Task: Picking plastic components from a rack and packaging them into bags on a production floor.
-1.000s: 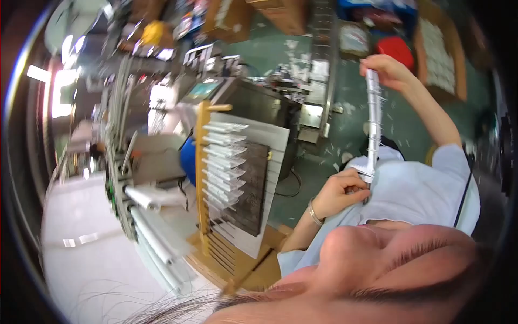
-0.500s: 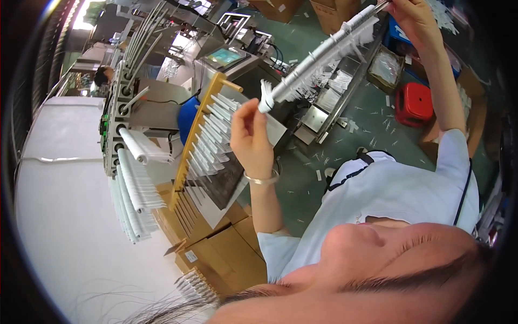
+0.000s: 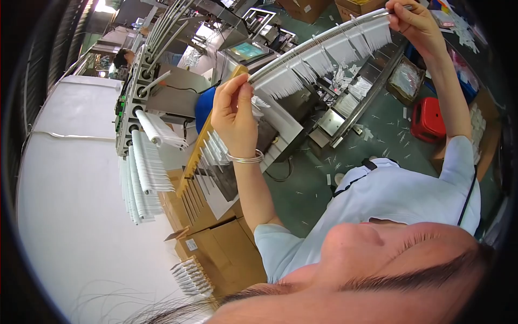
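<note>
Above a green workshop floor (image 3: 377,129), left hand (image 3: 233,116) and right hand (image 3: 413,21) grip a tagged rod (image 3: 324,46).

There is only one view. The camera sits on the person's head and looks down past the face, which fills the bottom of the picture very close up. It is a wide, round view, so straight lines bend near the dark rim. The whole scene looks tipped to one side. The left hand (image 3: 234,116) is close, near the middle. The right hand (image 3: 413,21) is up by the top edge. The green floor (image 3: 377,124) lies far below.
</note>
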Tool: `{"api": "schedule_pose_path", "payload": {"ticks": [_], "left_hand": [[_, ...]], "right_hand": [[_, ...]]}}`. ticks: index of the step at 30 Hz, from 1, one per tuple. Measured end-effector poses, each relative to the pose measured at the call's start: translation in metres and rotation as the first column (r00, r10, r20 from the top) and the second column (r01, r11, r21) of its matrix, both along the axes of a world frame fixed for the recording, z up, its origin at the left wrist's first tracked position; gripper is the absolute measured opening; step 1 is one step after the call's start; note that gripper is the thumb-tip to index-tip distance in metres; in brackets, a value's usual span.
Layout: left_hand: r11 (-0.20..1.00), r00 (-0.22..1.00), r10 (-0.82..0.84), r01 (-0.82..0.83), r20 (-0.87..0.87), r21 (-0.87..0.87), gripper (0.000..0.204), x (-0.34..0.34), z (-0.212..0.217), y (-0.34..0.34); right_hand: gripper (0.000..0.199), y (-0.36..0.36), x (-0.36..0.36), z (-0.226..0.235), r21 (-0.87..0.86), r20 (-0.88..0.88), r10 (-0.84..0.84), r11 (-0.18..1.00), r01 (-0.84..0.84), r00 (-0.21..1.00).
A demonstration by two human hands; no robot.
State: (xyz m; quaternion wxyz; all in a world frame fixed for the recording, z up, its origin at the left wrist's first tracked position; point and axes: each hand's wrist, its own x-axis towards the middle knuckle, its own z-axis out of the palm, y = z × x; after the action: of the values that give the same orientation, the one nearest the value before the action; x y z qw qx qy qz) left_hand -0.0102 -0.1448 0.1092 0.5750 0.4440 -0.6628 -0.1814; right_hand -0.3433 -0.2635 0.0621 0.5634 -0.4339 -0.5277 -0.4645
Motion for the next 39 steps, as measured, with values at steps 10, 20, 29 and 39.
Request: {"api": "schedule_pose_path", "payload": {"ticks": [10, 20, 29, 39], "left_hand": [[0.960, 0.893, 0.211, -0.112, 0.397, -0.257, 0.013, -0.015, 0.037, -0.018], [0.928, 0.740, 0.026, 0.232, 0.672, -0.291, 0.010, -0.046, 0.037, -0.041], [0.925, 0.743, 0.028, 0.235, 0.669, -0.299, 0.011, -0.059, 0.035, -0.037], [0.913, 0.914, 0.232, -0.085, 0.334, -0.400, 0.010, -0.086, -0.014, -0.002]], "right_hand": [[0.016, 0.046, -0.026, 0.001, 0.429, -0.579, -0.387, 0.603, 0.672, 0.717], [0.017, 0.070, -0.039, 0.004, 0.393, -0.835, -0.320, 0.223, 0.892, 0.447], [0.017, 0.046, -0.040, -0.010, 0.413, -0.635, -0.428, 0.515, 0.751, 0.643], [0.015, 0.090, -0.045, 0.009, 0.451, -0.819, -0.344, 0.108, 0.886, 0.459]]}}
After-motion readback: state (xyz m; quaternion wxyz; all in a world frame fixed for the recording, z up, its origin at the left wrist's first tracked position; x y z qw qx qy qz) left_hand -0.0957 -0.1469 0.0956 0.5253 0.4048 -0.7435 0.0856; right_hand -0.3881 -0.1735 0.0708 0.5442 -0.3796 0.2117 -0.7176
